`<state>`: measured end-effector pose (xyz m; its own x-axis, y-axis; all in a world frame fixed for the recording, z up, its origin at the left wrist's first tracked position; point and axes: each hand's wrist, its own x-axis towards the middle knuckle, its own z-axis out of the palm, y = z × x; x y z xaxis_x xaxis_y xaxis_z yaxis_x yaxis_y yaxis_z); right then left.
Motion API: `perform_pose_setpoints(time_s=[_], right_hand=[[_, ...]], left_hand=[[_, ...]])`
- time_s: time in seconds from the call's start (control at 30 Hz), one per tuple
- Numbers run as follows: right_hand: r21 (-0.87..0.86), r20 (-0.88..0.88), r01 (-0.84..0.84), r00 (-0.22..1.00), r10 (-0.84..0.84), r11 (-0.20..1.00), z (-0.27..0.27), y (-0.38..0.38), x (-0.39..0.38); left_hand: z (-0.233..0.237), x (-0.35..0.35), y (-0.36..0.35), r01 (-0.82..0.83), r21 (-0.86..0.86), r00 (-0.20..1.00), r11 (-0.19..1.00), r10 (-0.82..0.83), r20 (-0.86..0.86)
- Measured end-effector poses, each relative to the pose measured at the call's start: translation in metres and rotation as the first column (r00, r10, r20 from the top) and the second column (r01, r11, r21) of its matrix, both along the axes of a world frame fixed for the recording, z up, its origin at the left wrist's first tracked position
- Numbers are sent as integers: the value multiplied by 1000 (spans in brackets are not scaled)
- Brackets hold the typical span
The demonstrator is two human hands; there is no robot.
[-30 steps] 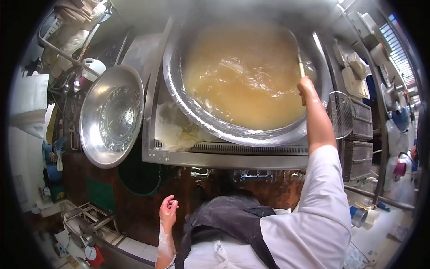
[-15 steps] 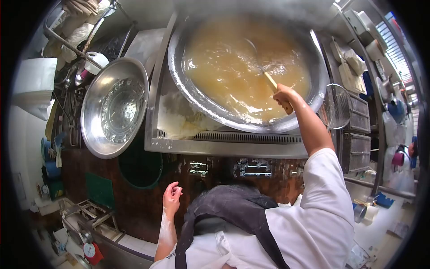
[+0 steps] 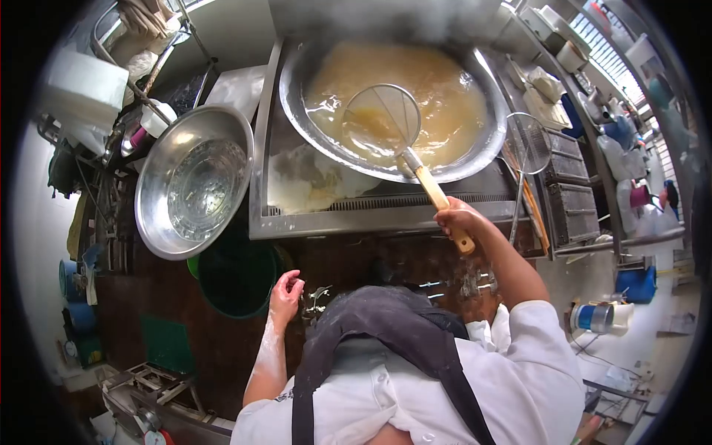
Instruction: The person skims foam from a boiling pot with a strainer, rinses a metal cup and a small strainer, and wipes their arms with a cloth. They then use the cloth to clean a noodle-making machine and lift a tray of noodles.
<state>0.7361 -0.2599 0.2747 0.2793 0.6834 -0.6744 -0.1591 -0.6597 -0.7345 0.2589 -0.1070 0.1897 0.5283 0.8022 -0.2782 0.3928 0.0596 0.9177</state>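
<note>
A round mesh strainer [image 3: 383, 117] with a wooden handle is held by my right hand [image 3: 458, 216], fingers wrapped round the handle in front of the stove edge. The mesh is tilted over a large metal wok [image 3: 326, 152] of cloudy, yellow-brown steaming liquid [image 3: 452, 96]; it looks nearly empty, though yellowish liquid shows behind it. My left hand [image 3: 285, 297] hangs to the left of my apron, fingers loosely curled with gaps between them, holding nothing. It is nearest to a dark green bucket [image 3: 236, 278] on the floor.
Left of the wok, a wide steel basin [image 3: 159, 215] with clear liquid leans near the stove [image 3: 319, 224]. A second wire strainer [image 3: 529, 144] sits at the wok's right, beside metal racks [image 3: 567, 157]. The floor [image 3: 334, 259] looks wet. Steam rises at the back.
My right hand has pulled back towards me, and the strainer's mesh has come up out of the liquid into view. The head view has shifted. My left hand stays at my side.
</note>
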Motion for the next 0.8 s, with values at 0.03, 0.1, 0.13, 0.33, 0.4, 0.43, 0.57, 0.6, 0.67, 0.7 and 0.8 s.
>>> perform_pose_setpoints(time_s=[0.03, 0.1, 0.13, 0.33, 0.4, 0.43, 0.57, 0.6, 0.67, 0.7, 0.8], right_hand=[[23, -4, 18, 1000, -18, 1000, 3, -6, -14], [43, 9, 30, 999, -30, 999, 10, -15, -38], [53, 13, 33, 999, -34, 998, 16, -19, -53], [14, 225, -20, 974, 16, 1000, 53, -21, -143], [-22, 339, -34, 940, 40, 999, 64, -18, -169], [-65, 425, -54, 902, 76, 996, 59, -17, -176], [-178, 845, -258, 455, 281, 950, -12, -22, -186], [-177, 865, -281, 412, 285, 943, -32, -21, -182], [-182, 900, -335, 322, 294, 924, -54, -19, -176], [-186, 921, -350, 264, 288, 918, -51, -16, -177], [-186, 929, -303, 255, 267, 935, -41, -14, -181]], left_hand=[[0, -3, 0, -4, 20, 1000, 1000, 3, 26], [2, -8, 1, 6, 28, 999, 1000, -8, 48], [3, -13, 0, 9, 31, 998, 999, -11, 56], [10, -42, -6, 17, 25, 997, 1000, -19, 74], [11, -52, -8, -4, 31, 997, 1000, 2, 81], [11, -57, -9, -12, 35, 997, 999, 9, 78], [4, -74, -14, -19, 38, 997, 999, 17, 72], [2, -75, -15, -14, 30, 997, 999, 12, 78], [0, -77, -17, -12, 9, 996, 1000, 11, 87], [1, -77, -18, -30, 0, 996, 1000, 30, 86], [3, -73, -20, -65, -29, 995, 997, 67, 78]])
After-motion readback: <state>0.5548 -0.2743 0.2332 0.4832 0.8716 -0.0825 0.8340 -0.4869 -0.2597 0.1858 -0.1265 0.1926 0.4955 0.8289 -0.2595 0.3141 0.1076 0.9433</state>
